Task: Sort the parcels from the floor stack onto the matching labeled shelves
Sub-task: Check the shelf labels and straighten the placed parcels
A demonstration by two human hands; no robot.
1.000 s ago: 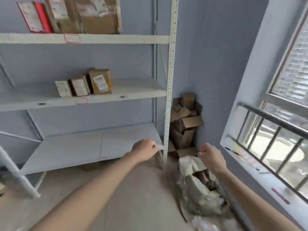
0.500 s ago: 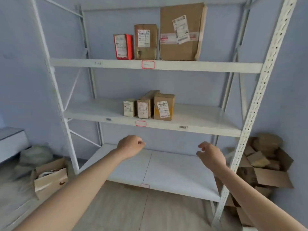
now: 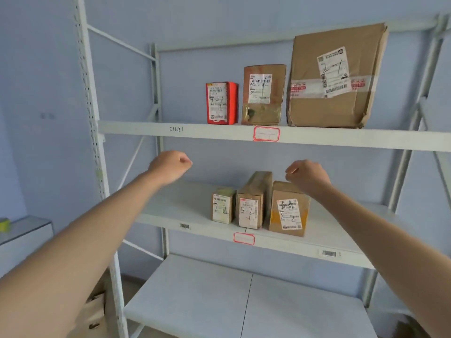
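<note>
A white metal rack fills the view. On its upper shelf [image 3: 195,130] stand a red box [image 3: 220,103], a brown parcel [image 3: 263,93] and a large brown parcel [image 3: 334,79], marked 2-1. The middle shelf [image 3: 185,203] carries three small brown parcels marked 2-2: one [image 3: 222,207], a taller one [image 3: 251,206] and one [image 3: 289,211] on the right. My left hand [image 3: 169,165] hovers in a loose fist left of them, holding nothing. My right hand [image 3: 308,178], fingers curled and empty, hangs just above the rightmost small parcel.
Red-bordered label stickers sit on the upper shelf edge [image 3: 266,134] and the middle shelf edge [image 3: 244,238]. The bottom shelf [image 3: 219,301] is bare white board. A low white cabinet [image 3: 24,237] stands at the left. A cardboard box [image 3: 95,313] lies on the floor by the rack's left post.
My view has swung from the floor pile of boxes at the right up to the rack. Both empty hands have risen from the bottom shelf to the middle shelf's height.
</note>
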